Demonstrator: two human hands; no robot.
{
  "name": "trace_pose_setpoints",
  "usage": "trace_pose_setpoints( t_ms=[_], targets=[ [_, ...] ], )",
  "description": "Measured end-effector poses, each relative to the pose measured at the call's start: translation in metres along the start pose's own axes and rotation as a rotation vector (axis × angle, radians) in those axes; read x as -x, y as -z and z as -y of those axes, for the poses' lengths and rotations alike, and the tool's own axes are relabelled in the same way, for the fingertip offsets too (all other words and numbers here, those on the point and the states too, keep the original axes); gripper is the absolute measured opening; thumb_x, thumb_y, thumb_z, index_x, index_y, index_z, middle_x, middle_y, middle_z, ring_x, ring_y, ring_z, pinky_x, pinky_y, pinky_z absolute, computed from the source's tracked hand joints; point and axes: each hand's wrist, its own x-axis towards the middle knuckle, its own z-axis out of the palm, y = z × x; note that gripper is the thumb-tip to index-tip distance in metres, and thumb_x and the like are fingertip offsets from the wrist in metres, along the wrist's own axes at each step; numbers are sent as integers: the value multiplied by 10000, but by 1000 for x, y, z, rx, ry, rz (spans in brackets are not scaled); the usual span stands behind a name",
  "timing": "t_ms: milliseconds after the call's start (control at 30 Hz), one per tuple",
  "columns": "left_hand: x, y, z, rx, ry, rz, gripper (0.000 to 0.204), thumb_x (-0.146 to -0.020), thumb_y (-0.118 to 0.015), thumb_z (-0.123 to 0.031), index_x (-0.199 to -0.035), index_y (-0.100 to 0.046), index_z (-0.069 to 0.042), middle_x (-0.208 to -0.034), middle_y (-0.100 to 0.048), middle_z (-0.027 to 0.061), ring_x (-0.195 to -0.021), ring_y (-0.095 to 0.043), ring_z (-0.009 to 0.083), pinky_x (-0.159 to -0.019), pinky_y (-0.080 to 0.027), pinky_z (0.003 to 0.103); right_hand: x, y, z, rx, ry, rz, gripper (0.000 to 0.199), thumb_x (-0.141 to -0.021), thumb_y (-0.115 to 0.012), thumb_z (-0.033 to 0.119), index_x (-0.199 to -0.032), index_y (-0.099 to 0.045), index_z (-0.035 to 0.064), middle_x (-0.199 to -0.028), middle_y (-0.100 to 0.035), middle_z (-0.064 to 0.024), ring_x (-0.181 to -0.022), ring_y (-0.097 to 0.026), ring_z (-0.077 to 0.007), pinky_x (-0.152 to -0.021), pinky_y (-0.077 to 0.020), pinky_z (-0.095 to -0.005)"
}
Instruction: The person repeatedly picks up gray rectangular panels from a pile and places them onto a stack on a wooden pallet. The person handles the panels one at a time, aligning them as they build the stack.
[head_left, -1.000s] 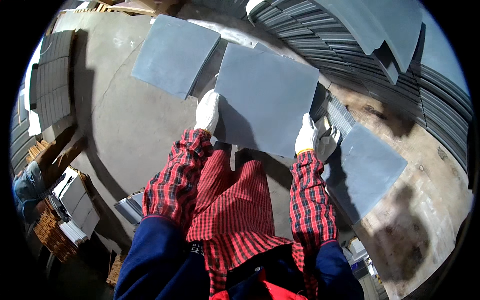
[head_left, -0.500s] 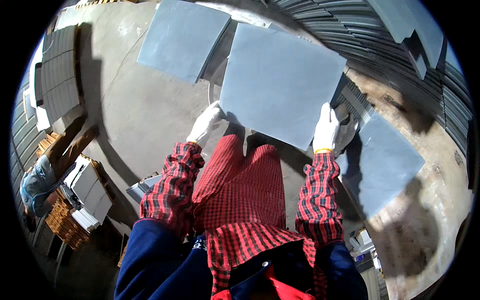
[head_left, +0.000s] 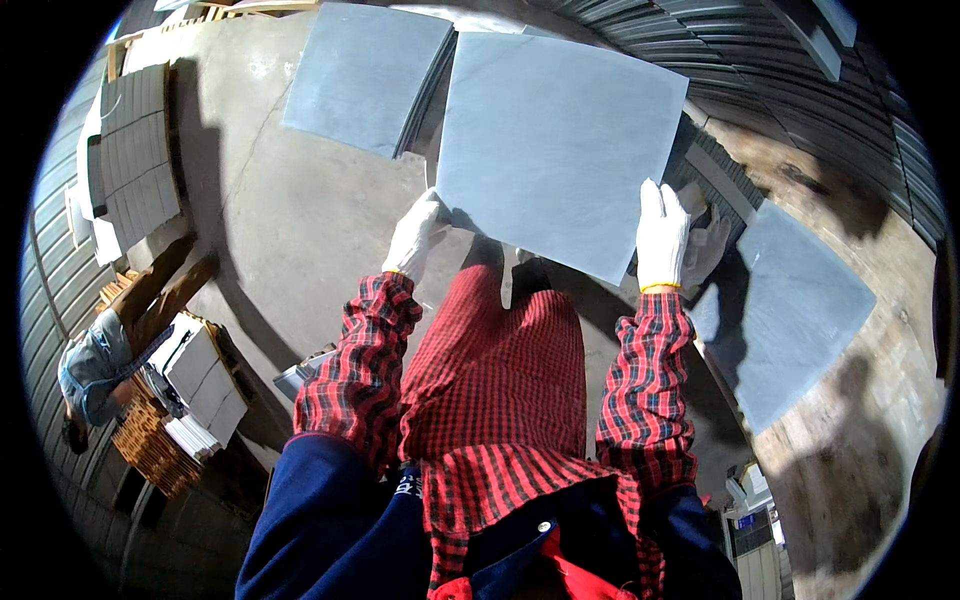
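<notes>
A large grey square slab [head_left: 560, 145] is being held up off the concrete floor [head_left: 290, 230], out in front of the person and tilted slightly. The left hand [head_left: 418, 235], in a white glove, is gripping the slab's lower left edge, its fingers curling behind and mostly hidden. The right hand [head_left: 662, 235], also gloved, is clasping the lower right edge with fingers lying flat on the face. Both arms in red checked sleeves are reaching forward. A stack of similar slabs [head_left: 365, 75] is lying just behind, partly covered. Another grey slab [head_left: 785, 310] is resting to the right. A second person [head_left: 95, 375] is bending at the far left, hard to make out
</notes>
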Motion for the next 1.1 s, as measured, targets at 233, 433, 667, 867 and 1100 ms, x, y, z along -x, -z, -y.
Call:
trace_pose_setpoints(
  t_ms=[233, 433, 667, 867, 1100],
  targets=[
    [11, -8, -5, -60, -49, -39, 555, -979, -486, -341, -1502, -436, -165, -1345, -562, 12, -1178, -539, 196, -1026, -378, 405, 3, -5, 1, 119, -214, 79, 493, -978, -572, 355, -1252, -603, -54, -1163, -658, -264, -1038, -636, -378, -910, -483, -407],
    [11, -13, 1, -125, -97, -106, 503, -987, -475, -303, -1477, -466, -189, -1341, -565, 27, -1177, -540, 231, -1024, -376, 451, 33, 34, -11, 209, 75, 72, 449, -968, -608, 315, -1290, -596, 1, -1176, -667, -210, -1077, -635, -338, -941, -491, -400],
    [-14, -1, 18, -390, -297, -210, 325, -949, -474, -254, -1169, -584, -42, -1064, -661, 163, -1012, -622, 273, -899, -468, 366, 105, 181, 13, 342, -21, -384, 438, -958, -637, 235, -1316, -565, -9, -1272, -623, -207, -1138, -618, -350, -1002, -461, -415],
    [-13, -6, 10, -361, -344, -158, 219, -931, -505, -179, -1086, -610, -66, -914, -607, 29, -753, -518, 141, -706, -448, 312, 137, 252, -19, 958, 172, -507, 472, -906, -677, 293, -1310, -592, 64, -1396, -549, -160, -1345, -439, -386, -1117, -360, -495],
    [-17, -14, 22, -32, -134, -200, 274, -980, -476, -277, -1200, -602, -173, -1065, -614, -30, -954, -544, 112, -784, -390, 293, 126, 273, -46, 1177, 183, -178, 564, -842, -710, 316, -1350, -577, 112, -1519, -422, -139, -1432, -307, -387, -1168, -255, -513]
  ],
)
